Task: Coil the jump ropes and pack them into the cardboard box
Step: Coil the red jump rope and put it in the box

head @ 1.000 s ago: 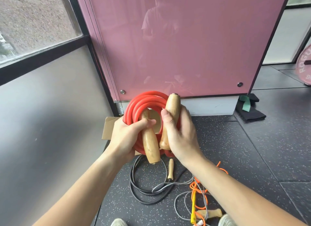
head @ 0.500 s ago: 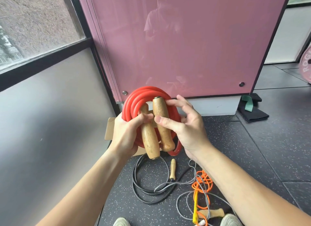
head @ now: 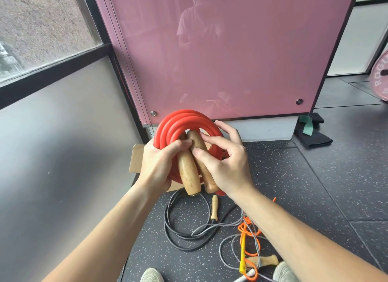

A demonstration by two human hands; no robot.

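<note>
Red rubber, head view, the only one. Red jump rope (head: 180,122) is wound into a tight flat coil of several turns and held up in front of the pink panel (head: 231,50). Cardboard box (head: 136,160) sits on the floor behind the hands; only a flap and a corner show past the left wrist.

Left hand (head: 157,166) wraps the coil's left side, thumb pressed across one of the wooden handles (head: 189,176). Right hand (head: 226,166) pinches the other handle between thumb and forefinger, remaining fingers spread against the coil's right rim. Handles lie side by side across the coil, butts down.

Step, as I read it: coiling is done and the handles are being bedded so the bundle holds. Next move calls for a firm grip from both hands so the stiff tube cannot spring open, then lowering the bundle into the box.

Count:
- one box
- one coiled rope in hand, two handles
- loose and tangled on the speckled floor: black rope (head: 174,229), grey rope (head: 210,229), orange rope (head: 243,239), so three as far as I can separate them
- floor handles showing: two wooden, one white at the bottom edge
</note>
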